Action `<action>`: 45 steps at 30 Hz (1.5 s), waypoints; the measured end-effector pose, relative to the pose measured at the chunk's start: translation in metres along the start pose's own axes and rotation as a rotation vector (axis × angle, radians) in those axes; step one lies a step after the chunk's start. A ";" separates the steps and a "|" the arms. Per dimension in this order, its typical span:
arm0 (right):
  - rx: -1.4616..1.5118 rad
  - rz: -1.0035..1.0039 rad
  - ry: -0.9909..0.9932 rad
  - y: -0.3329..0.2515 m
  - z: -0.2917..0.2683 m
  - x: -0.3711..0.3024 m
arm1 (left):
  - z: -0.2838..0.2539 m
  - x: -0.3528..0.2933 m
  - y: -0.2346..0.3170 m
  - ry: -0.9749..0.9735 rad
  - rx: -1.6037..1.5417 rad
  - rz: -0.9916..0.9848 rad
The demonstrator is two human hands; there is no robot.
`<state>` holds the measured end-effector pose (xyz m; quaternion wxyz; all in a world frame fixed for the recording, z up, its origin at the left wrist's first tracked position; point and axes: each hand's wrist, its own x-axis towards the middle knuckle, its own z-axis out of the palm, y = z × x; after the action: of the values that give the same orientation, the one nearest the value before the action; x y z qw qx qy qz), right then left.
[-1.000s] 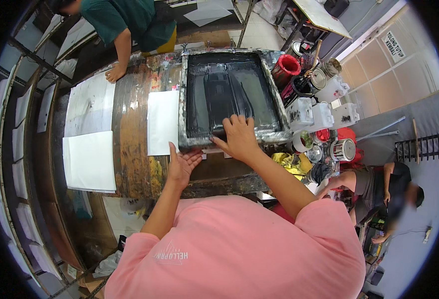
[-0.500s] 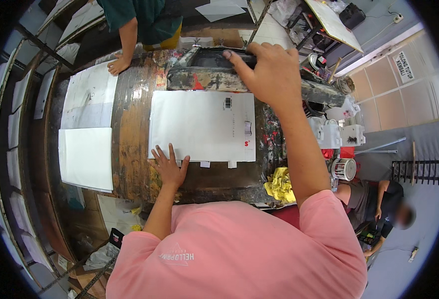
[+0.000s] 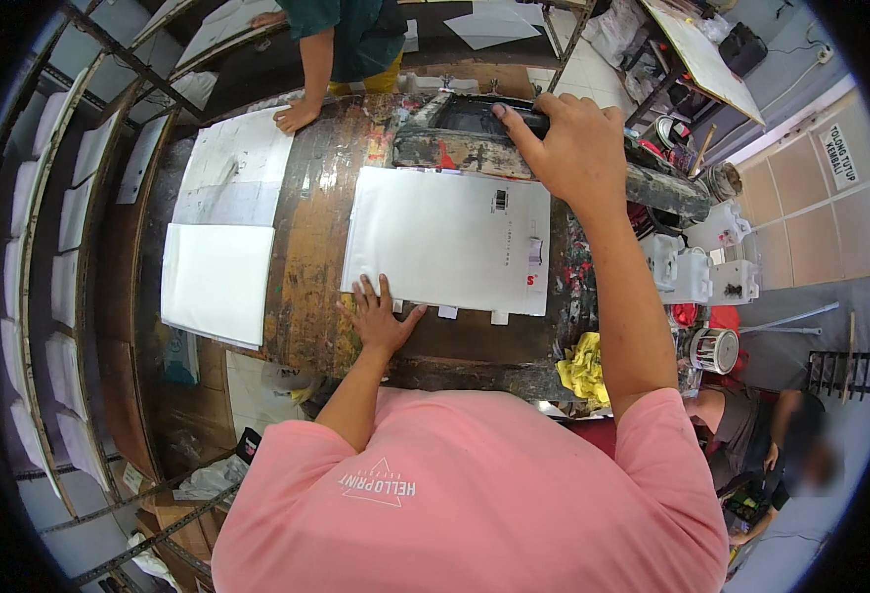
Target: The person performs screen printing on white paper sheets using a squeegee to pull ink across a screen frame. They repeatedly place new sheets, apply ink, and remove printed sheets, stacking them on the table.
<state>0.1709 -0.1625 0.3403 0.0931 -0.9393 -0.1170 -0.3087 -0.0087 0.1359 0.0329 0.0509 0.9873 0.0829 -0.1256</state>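
Note:
A white sheet (image 3: 435, 232) with a small barcode and red print lies flat on the paint-stained wooden table (image 3: 311, 212) before me. Small white tabs (image 3: 448, 312) show along its near edge. My left hand (image 3: 381, 321) rests with fingers spread on the sheet's near left corner. Beyond the sheet stands a worn, ink-stained wooden screen-printing frame (image 3: 475, 150), with dark ink inside it. My right hand (image 3: 573, 148) grips this frame, thumb on its near side and fingers over the far edge; the undersides of those fingers are hidden.
Left on the table are a white paper stack (image 3: 219, 282) and a stained sheet (image 3: 232, 173), touched by another person's hand (image 3: 299, 115). A yellow cloth (image 3: 583, 371), a paint bucket (image 3: 715, 350) and white jugs (image 3: 692, 275) are to the right. Racks of paper (image 3: 84, 296) stand far left.
The whole view has shifted, so the table and sheet appear farther right. My left hand has drawn back slightly toward the sheet's near edge. My right hand keeps its grip on the frame.

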 end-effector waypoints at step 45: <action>0.010 0.020 -0.102 -0.001 0.003 -0.029 | -0.141 -0.011 0.118 0.053 -1.491 0.467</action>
<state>0.1490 -0.1652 0.3207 0.0950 -0.9545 -0.1137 -0.2587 0.0359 0.0354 0.1812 0.7238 0.6871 -0.0635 0.0011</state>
